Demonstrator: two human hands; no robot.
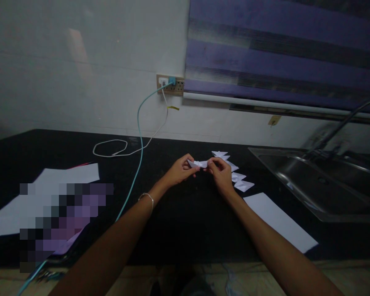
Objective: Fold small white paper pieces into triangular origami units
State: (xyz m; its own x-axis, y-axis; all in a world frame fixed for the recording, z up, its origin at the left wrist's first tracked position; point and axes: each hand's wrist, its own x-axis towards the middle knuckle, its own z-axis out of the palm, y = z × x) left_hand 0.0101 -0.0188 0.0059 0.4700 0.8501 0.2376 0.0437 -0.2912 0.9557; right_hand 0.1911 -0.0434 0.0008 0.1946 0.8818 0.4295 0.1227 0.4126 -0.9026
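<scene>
A small folded white paper boat (200, 164) is held above the black countertop, one end in each hand. My left hand (181, 169) pinches its left end between thumb and fingers, and a thin bracelet circles that wrist. At the right end, my right hand (220, 172) grips the paper with bent fingers. Just beyond and right of this hand, several finished-looking paper boats (244, 186) lie in a slanting row. A blank sheet of white paper (279, 220) rests beside my right forearm.
More white sheets (66, 176) lie at the left, partly behind a blurred purple patch (77, 218). A teal cable (138, 160) and a white cable (111, 155) run from the wall socket (170, 84) onto the black counter (185, 230). At right is a steel sink (296, 181) with a faucet.
</scene>
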